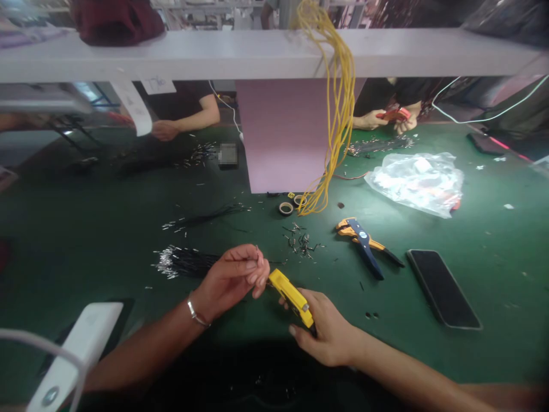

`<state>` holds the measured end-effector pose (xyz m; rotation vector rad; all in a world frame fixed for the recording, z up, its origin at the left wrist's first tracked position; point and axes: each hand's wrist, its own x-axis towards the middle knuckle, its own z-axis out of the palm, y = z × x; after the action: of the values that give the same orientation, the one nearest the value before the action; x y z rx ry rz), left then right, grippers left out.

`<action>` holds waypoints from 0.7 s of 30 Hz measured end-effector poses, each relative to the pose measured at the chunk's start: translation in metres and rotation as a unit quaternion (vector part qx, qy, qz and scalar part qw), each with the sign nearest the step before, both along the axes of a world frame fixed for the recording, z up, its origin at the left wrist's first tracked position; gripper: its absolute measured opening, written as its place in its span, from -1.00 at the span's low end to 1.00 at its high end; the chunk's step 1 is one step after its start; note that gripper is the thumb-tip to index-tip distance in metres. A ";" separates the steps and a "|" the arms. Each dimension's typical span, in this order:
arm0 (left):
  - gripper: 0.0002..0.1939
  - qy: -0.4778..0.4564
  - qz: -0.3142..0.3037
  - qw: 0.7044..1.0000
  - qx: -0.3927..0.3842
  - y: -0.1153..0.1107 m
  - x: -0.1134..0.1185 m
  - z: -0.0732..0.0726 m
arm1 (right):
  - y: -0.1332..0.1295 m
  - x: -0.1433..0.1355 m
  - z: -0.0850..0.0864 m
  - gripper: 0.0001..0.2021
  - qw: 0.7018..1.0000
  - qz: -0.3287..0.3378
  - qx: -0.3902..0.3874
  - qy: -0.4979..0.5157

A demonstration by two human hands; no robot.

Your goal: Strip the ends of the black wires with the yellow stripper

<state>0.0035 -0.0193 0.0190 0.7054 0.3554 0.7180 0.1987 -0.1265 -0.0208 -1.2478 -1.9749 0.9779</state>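
Observation:
My left hand [235,274], with a bracelet at its wrist, is closed in a pinch at the middle of the bench; a tiny thin piece shows at its fingertips, too small to name. Wrapped round a yellow tool [291,297] is my right hand [323,329], and the tool's far end reaches close to my left fingers. Just left of my left hand, partly behind it, lies a bundle of black wires [191,262] with pale metallic ends. Small dark pieces [304,245] are scattered beyond the hands.
A blue and orange stripper [364,243] and a phone [444,289] lie right. Yellow cables [338,109] hang from the shelf [193,54]. Beyond are tape rolls [286,208], a plastic bag [418,180] and two people's hands. A white device [81,349] sits front left.

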 end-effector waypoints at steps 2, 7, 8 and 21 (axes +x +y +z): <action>-0.93 0.003 0.001 1.000 -0.001 0.000 0.000 0.000 | 0.001 0.000 0.001 -0.62 1.000 0.000 -0.020 0.008; -0.96 0.028 -0.012 1.000 -0.002 -0.003 0.002 0.001 | 0.003 0.000 0.008 -0.68 0.990 -0.011 -0.113 0.084; -0.96 0.034 -0.012 0.999 -0.004 -0.003 0.002 0.001 | 0.003 0.000 0.009 -0.69 0.987 -0.014 -0.122 0.100; -0.96 0.033 0.015 0.997 -0.067 0.000 0.007 -0.009 | 0.012 -0.004 -0.006 -0.84 0.873 0.043 -0.327 0.360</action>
<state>0.0103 -0.0193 0.0100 0.5983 0.4707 0.6942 0.1946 -0.1145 -0.0264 -0.8857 -1.1377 1.9251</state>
